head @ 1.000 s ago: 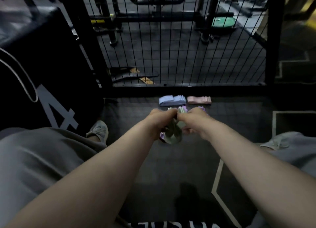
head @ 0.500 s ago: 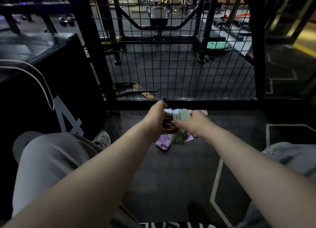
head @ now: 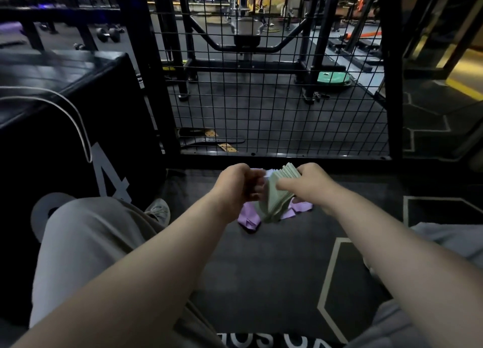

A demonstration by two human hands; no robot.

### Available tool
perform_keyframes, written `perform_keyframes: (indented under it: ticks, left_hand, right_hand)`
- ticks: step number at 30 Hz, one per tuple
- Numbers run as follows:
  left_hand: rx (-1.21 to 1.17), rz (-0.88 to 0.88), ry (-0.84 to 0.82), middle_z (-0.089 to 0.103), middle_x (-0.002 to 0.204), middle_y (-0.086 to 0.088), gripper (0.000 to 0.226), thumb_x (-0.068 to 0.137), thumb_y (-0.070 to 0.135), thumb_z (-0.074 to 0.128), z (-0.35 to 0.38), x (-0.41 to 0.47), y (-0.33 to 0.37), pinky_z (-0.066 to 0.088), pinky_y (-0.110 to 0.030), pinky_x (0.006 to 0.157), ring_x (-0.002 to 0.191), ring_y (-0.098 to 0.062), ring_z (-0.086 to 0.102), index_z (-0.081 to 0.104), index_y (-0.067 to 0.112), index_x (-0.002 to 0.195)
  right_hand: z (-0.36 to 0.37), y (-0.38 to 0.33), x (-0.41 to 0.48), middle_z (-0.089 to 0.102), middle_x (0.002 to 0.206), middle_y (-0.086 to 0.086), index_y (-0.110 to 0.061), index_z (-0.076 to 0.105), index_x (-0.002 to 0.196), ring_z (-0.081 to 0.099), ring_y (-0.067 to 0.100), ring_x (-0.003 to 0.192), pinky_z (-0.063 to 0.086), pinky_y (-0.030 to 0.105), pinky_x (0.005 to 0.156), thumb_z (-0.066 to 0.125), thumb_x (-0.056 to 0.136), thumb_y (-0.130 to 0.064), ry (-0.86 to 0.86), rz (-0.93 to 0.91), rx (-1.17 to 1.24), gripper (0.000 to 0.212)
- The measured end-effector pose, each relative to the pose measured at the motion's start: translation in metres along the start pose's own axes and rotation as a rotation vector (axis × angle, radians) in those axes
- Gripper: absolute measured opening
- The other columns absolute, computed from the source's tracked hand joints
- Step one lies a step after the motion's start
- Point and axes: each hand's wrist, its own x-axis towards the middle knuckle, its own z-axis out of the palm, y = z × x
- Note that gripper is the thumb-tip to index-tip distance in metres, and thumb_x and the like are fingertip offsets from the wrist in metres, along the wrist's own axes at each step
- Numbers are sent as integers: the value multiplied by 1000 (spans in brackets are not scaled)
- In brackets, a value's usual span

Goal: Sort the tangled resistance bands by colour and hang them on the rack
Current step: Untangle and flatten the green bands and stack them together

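Both hands were out over the dark rubber gym floor, just short of the black wire-mesh rack panel. The right hand was closed over the top of a sage-green fabric resistance band folded into a thick stack, thumb across its face. The left hand was curled at the stack's left edge, fingers touching the folds; whether it truly pinched the band could not be told from this angle.

Compared with a second before, the view had tipped up: more of the mesh panel and the gym beyond showed, and the hands sat lower in frame. The green band looked more gathered, its pleats squared into a neat bundle rather than a loose wad. A lilac fabric band hung or lay beneath the green one, spilling out on both sides, so the two colours were apparently not yet fully parted. The pale blue folded band showed only as a sliver behind the hands; the pink one was hidden.

Judgement: folding green was nearly done; separating lilac and hanging everything remained.
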Motion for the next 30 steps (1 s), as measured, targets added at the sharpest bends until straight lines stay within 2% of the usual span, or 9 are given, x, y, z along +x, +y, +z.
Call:
perform_keyframes:
  ticks: [2,4,6,8,13,17,23,25,30]
  left_hand:
    - [20,-16,194,36,68,-1,3,81,20,48,-6,5,-5,24,-27,53,53,-16,28,51,19,80]
    - [2,-157,244,36,70,-2,14,89,30,50,-16,5,-13,31,-24,55,57,-19,35,47,20,81]
    - [-94,-329,113,53,88,-13,36,91,45,47,-23,5,-22,53,-41,71,79,-30,57,55,11,101]
    - [-262,-367,-63,61,113,-25,58,94,52,41,-24,5,-27,49,-60,93,100,-46,61,55,5,126]
    - [-276,-161,-180,72,100,-16,36,99,39,51,-22,-12,-13,62,-40,58,81,-32,69,66,13,118]
    - [-160,-9,-292,72,107,-12,27,104,29,47,-25,-17,-7,62,-35,59,78,-23,72,66,16,118]
    - [-38,104,-268,69,112,-17,29,99,16,54,-27,-23,-2,60,-32,65,85,-21,70,63,1,122]
    - [30,126,-285,67,100,-13,23,89,15,61,-27,-30,2,57,-32,65,78,-21,66,66,7,110]
    - [235,112,-208,61,88,-11,50,57,12,54,-21,-47,21,50,-32,61,69,-23,58,70,4,104]
  right_hand:
    - [-5,-4,-2,70,75,7,-6,70,82,67,18,65,58,33,56,77,71,-22,-49,-41,94,20]
    - [-10,-7,-5,70,77,8,-6,71,86,66,18,69,55,33,63,76,71,-22,-82,-79,209,22]
    - [-16,-8,-8,72,84,10,-6,72,92,67,21,79,53,41,77,76,73,-19,-117,-129,313,24]
    - [-20,-7,-12,74,92,11,-9,72,98,68,21,86,52,43,86,74,82,-8,-159,-186,350,17]
    - [-31,-4,-24,71,111,19,-15,67,115,66,23,93,52,45,88,76,77,1,-258,-283,306,42]
    - [-43,-3,-31,68,107,24,-22,60,121,58,24,83,45,46,73,76,71,1,-251,-303,234,58]
    - [-48,-8,-46,69,98,7,-23,59,117,61,15,84,50,40,78,78,74,10,-190,-358,140,57]
    - [-48,-12,-52,70,98,5,-21,61,116,63,14,85,53,37,79,77,74,13,-115,-378,170,56]
    - [-50,-29,-73,73,105,10,-21,61,117,67,14,88,57,37,85,80,73,10,-63,-399,145,56]
